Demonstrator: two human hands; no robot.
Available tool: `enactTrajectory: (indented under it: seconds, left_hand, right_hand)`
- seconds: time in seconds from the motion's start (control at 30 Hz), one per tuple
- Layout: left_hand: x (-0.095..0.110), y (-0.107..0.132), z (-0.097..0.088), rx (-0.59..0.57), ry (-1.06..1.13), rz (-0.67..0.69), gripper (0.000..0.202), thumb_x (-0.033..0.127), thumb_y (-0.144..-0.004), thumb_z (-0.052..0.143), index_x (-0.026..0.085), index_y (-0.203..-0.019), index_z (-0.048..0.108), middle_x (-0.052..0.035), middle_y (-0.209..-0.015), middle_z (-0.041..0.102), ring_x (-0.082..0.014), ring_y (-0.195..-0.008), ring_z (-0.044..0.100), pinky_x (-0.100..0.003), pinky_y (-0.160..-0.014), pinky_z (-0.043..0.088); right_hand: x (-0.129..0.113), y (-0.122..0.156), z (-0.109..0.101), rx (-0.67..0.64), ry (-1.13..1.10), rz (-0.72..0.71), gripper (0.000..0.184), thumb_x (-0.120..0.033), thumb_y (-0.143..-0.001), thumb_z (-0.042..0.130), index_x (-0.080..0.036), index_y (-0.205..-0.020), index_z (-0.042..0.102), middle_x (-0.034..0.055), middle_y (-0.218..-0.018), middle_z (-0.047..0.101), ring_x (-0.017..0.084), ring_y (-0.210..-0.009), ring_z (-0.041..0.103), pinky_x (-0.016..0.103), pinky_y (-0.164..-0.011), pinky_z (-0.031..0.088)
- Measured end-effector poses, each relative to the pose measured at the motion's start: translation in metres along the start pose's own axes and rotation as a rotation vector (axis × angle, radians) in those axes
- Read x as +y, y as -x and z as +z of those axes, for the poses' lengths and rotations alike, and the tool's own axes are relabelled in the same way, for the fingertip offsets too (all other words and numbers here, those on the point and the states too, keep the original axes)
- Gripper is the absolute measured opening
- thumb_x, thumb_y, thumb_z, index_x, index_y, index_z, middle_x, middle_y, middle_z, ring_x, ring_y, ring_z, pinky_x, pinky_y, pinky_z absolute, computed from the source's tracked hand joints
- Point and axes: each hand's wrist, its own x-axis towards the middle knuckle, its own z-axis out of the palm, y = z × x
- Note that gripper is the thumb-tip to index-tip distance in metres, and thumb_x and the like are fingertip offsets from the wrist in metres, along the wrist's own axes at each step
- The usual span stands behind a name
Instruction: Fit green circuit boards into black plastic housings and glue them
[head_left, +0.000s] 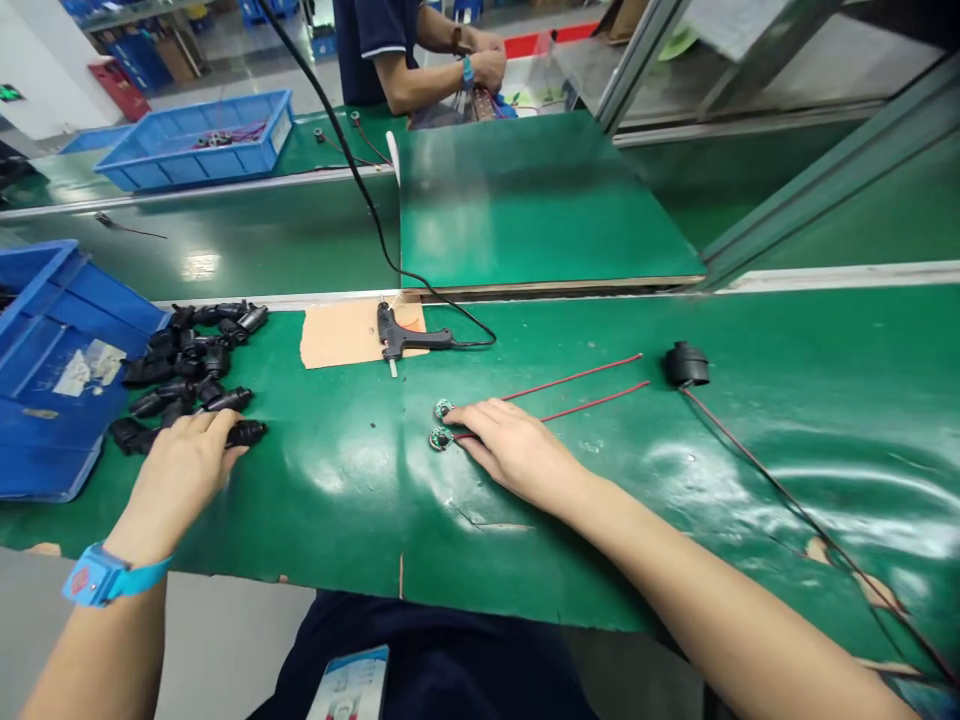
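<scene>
Left hand: the left hand (pixel 184 460) closes over one black housing (pixel 247 433) at the near edge of the heap, thumb and fingers on either side of it; whether it is lifted off the bench cannot be told.
Black housings: a loose heap of black housings (pixel 199 345) lies between that hand and the blue bin (pixel 46 440). Best to take one cleanly by its body, so neighbours are not dragged along.
Right hand: the right hand (pixel 517 445) rests low with fingers bent, fingertips at the boards; whether it pinches them or only touches cannot be told.
Circuit boards: two small round boards, the far board (pixel 442 409) and the near board (pixel 440 438), sit side by side at those fingertips, mid-bench. Holding them by the rim would likely spare the components and solder joints.
Red leads: the far lead (pixel 574 376) and the near lead (pixel 600 400) run from under the hand to the right, nearly parallel. Keeping them apart and unpulled should prevent tangles.
Glue gun: the glue gun (pixel 397 337) lies on cardboard (pixel 337 338) beyond the hands, nozzle pointing away; forearms and leads are best kept clear of its tip and cord.
Black cylinder: a black cylinder (pixel 685 364) with a cable stands right of the leads, apart from both hands.
</scene>
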Motion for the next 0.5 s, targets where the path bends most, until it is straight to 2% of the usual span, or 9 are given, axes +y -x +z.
enactTrajectory:
  seconds: [0.13, 0.23, 0.3, 0.37, 0.5]
  left_hand:
    - [0.042, -0.013, -0.006, -0.012, 0.442, 0.139, 0.027, 0.044, -0.096, 0.053, 0.026, -0.115, 0.059, -0.0067, -0.108, 0.067, -0.0283, -0.095, 0.067, -0.041, -0.081, 0.054]
    - [0.078, -0.03, -0.02, 0.075, 0.641, 0.231, 0.029, 0.046, -0.091, 0.065, 0.026, -0.112, 0.065, -0.0043, -0.101, 0.066, -0.0218, -0.088, 0.064, -0.034, -0.078, 0.053]
    - [0.101, -0.042, -0.026, 0.115, 0.727, 0.291, 0.027, 0.041, -0.086, 0.072, 0.024, -0.107, 0.068, -0.0028, -0.093, 0.065, -0.0188, -0.081, 0.062, -0.031, -0.074, 0.052]
    - [0.122, -0.052, -0.027, 0.079, 0.774, 0.383, 0.024, 0.033, -0.084, 0.074, 0.023, -0.106, 0.069, -0.0024, -0.094, 0.064, -0.017, -0.079, 0.061, -0.031, -0.074, 0.052]
    - [0.151, -0.063, -0.013, -0.023, 0.809, 0.511, 0.026, 0.026, -0.084, 0.073, 0.024, -0.11, 0.069, -0.0032, -0.099, 0.063, -0.0188, -0.089, 0.063, -0.033, -0.082, 0.053]
  right_hand:
    - [-0.003, -0.001, -0.003, -0.039, -0.088, 0.02, 0.029, -0.016, -0.097, 0.053, -0.021, -0.124, 0.062, 0.007, -0.111, 0.071, 0.018, -0.099, 0.067, 0.031, -0.088, 0.054]
    - [-0.003, 0.0, -0.005, -0.052, -0.228, 0.056, 0.031, -0.015, -0.096, 0.055, -0.021, -0.124, 0.064, 0.008, -0.11, 0.069, 0.017, -0.095, 0.067, 0.03, -0.086, 0.054]
    - [-0.003, 0.001, -0.006, -0.051, -0.299, 0.092, 0.029, -0.017, -0.095, 0.058, -0.02, -0.122, 0.067, 0.008, -0.105, 0.069, 0.016, -0.087, 0.067, 0.03, -0.082, 0.054]
    - [-0.004, 0.002, -0.007, -0.04, -0.338, 0.136, 0.026, -0.022, -0.094, 0.062, -0.02, -0.119, 0.07, 0.0063, -0.096, 0.069, 0.015, -0.08, 0.065, 0.029, -0.077, 0.053]
    - [-0.005, 0.003, -0.007, -0.006, -0.366, 0.201, 0.028, -0.026, -0.086, 0.074, -0.021, -0.113, 0.072, 0.0027, -0.086, 0.066, 0.014, -0.072, 0.06, 0.027, -0.07, 0.05]
